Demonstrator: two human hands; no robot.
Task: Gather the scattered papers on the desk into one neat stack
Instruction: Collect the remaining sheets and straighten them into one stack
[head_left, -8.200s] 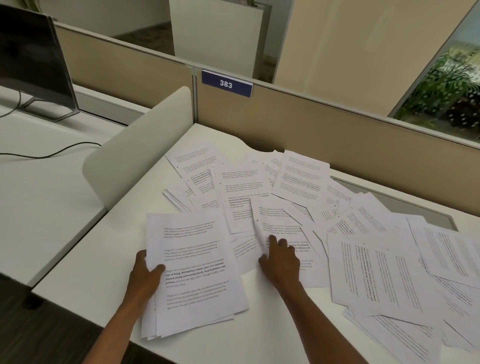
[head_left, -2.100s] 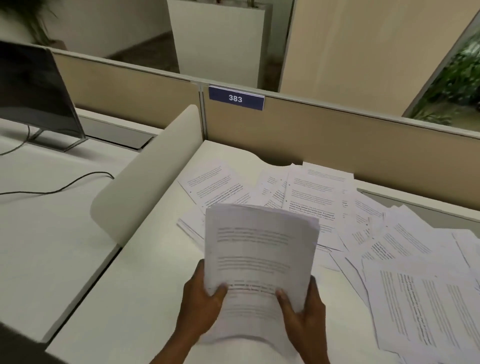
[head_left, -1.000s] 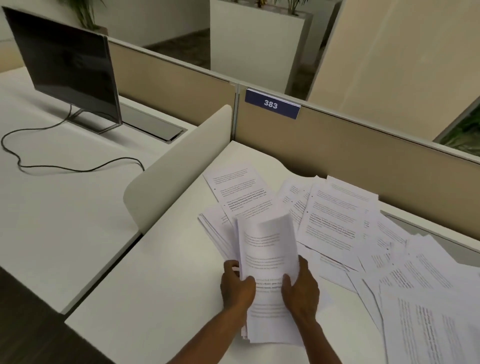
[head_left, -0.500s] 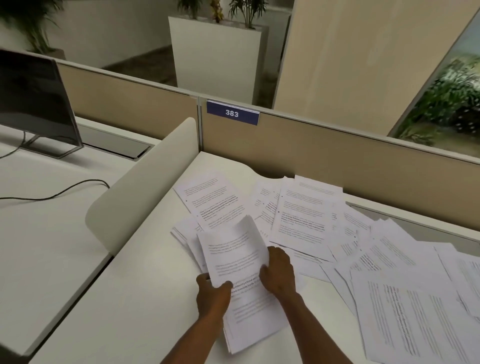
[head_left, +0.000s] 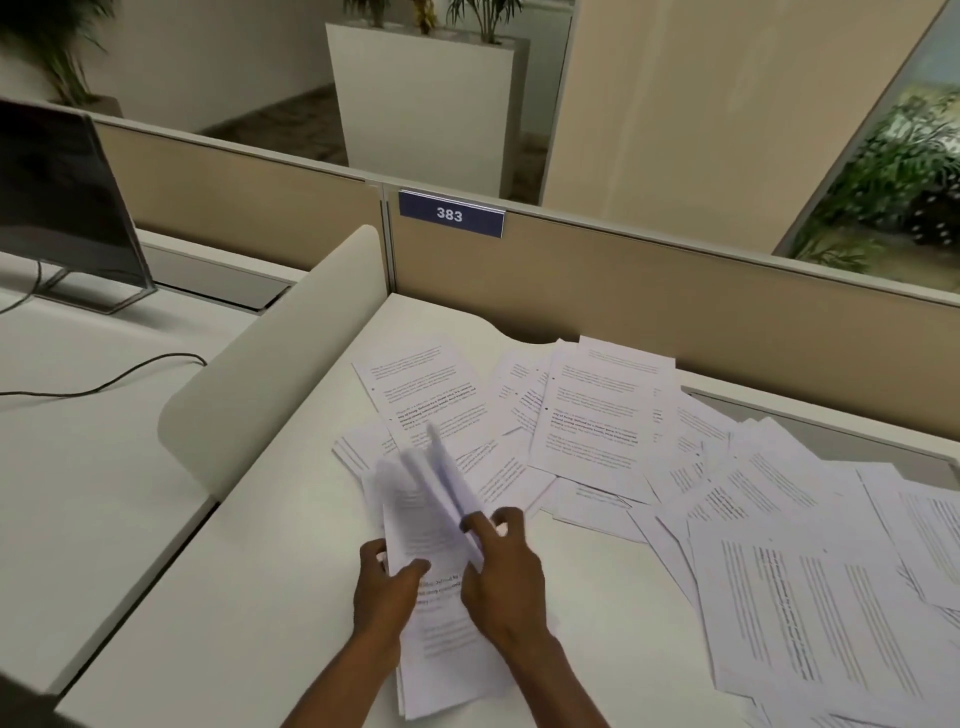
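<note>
A person stands at a white rectangular worktop (head_left: 291, 582) bounded at the rear by a beige fabric partition (head_left: 649, 291) bearing a blue number plate reading 383 (head_left: 450, 214). Both forearms reach in from the lower edge. The left hand (head_left: 387, 587) grips the left edge of a gathered bundle of white printed paper sheets (head_left: 441, 639), thumb curled over the top face and the remaining fingers (head_left: 375, 553) tucked beneath. The right hand (head_left: 501, 582) lies against the bundle's right edge; its fingers are bent, and the index finger and thumb appear to pinch the edge, though motion blur prevents certainty. The near end of the bundle rests on the worktop close to the front edge; its far end is lifted, and several upper sheets (head_left: 434, 478) fan upward, blurred. The scattered white printed sheets (head_left: 727, 467) cover the worktop beyond and to the right of the bundle, overlapping one another from the partition out to the right margin of the view. One sheet (head_left: 423, 389) lies skewed just beyond the raised end of the bundle. A rounded white side divider (head_left: 270, 353) stands along the worktop's left side. On the neighbouring desk (head_left: 78, 467) are a dark flat monitor (head_left: 57, 202) on a metal stand and a thin black cable (head_left: 104, 384). A tall white planter (head_left: 421, 104) stands behind the partition.
</note>
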